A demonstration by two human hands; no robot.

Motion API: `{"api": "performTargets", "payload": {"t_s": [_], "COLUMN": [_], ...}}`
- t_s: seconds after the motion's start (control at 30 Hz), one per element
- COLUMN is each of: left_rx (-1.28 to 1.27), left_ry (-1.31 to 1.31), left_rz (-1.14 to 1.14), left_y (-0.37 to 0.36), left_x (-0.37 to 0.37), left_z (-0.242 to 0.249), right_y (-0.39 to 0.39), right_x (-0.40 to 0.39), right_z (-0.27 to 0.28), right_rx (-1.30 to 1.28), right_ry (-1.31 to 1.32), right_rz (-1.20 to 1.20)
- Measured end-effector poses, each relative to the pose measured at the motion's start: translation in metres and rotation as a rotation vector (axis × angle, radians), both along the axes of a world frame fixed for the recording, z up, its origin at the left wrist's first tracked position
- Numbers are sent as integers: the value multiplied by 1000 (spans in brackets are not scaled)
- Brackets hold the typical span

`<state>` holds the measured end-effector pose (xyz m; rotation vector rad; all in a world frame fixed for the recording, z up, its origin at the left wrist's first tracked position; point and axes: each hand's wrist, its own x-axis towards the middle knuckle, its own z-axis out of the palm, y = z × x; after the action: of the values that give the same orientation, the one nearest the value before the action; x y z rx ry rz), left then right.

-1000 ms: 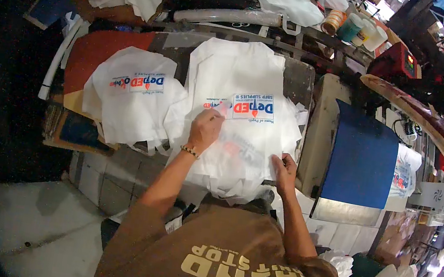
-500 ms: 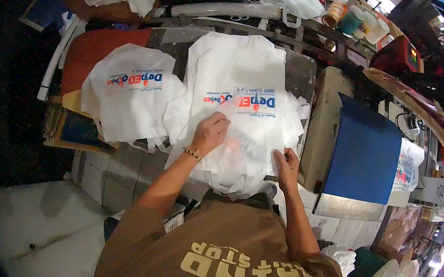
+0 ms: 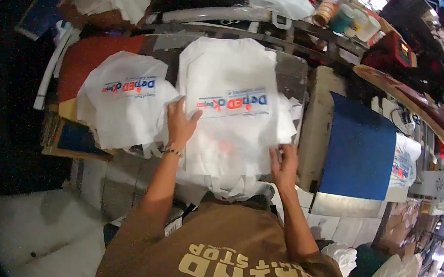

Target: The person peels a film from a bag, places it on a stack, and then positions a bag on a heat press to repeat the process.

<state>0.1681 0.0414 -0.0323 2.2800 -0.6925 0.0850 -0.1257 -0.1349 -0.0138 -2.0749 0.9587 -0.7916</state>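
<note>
White fabric bags [image 3: 227,139] with blue and red printing lie stacked on the worktable in front of me. The top bag is spread flat, and its handles hang toward me at the near edge. My left hand [image 3: 180,124] rests at the left edge of this stack, its thumb spread away from the fingers. At the right edge, near the lower corner, is my right hand [image 3: 284,166], fingers bent and slightly apart beside the fabric. To the left lies another pile of printed white bags [image 3: 123,100], partly crumpled.
A blue panel [image 3: 358,148] stands to the right, with another printed white bag [image 3: 405,157] beyond it. Jars [image 3: 343,19] and a red device with a lit display [image 3: 396,49] are at the back right. A plastic-wrapped roll [image 3: 216,14] lies along the back.
My left hand has let go of the top bag's fabric and moved left to the stack's edge. The raised fabric now lies flat. My right hand stays near the right edge.
</note>
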Motion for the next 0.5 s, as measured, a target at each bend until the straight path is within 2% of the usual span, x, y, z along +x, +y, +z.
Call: {"api": "performTargets", "payload": {"t_s": [0.03, 0.07, 0.1, 0.13, 0.17, 0.2, 0.23, 0.27, 0.3, 0.33, 0.37, 0.4, 0.47, 0.5], "left_rx": [-82, -88, 19, -19, -69, -63, -80, -92, -60, -24, -36, -2, 26, 73], "left_ry": [20, -72, -102, -118, -12, -59, -118, -184, -203, -220, -215, -222, -230, -196], "left_rz": [-46, -75, -73, -81, -46, -99, -127, -151, -156, -156, -161, -150, -146, -122], "left_y": [3, 4, 6, 8, 5, 5, 5, 8, 8, 8, 8, 7, 4, 3], "left_x": [-2, -4, 1, 1, 0, 1, -3, 3, 5, 4, 3, 3, 2, -1], "left_z": [-6, -9, -13, -16, -12, -16, -8, -21, -22, -22, -23, -23, -20, -17], "right_y": [-6, -16, -15, -15, -29, -41, -54, -76, -98, -115, -143, -159, -181, -197], "right_x": [8, 9, 14, 14, -1, -17, -43, -78, -119, -161, -219, -260, -324, -359], "right_z": [-12, -15, 37, 97, 108, 119, 144, 150, 132, 134, 99, 89, 76, 57], "right_rx": [232, 454, 328, 204, 226, 243, 203, 248, 415, 589, 677, 656, 656, 633], "right_ry": [-104, -208, -76, 61, -61, -189, -133, -109, -189, -253, -281, -214, -331, -316], "right_rz": [83, 152, 165, 171, 129, 96, 25, 36, -91, -81, -243, -384, -262, -313]}}
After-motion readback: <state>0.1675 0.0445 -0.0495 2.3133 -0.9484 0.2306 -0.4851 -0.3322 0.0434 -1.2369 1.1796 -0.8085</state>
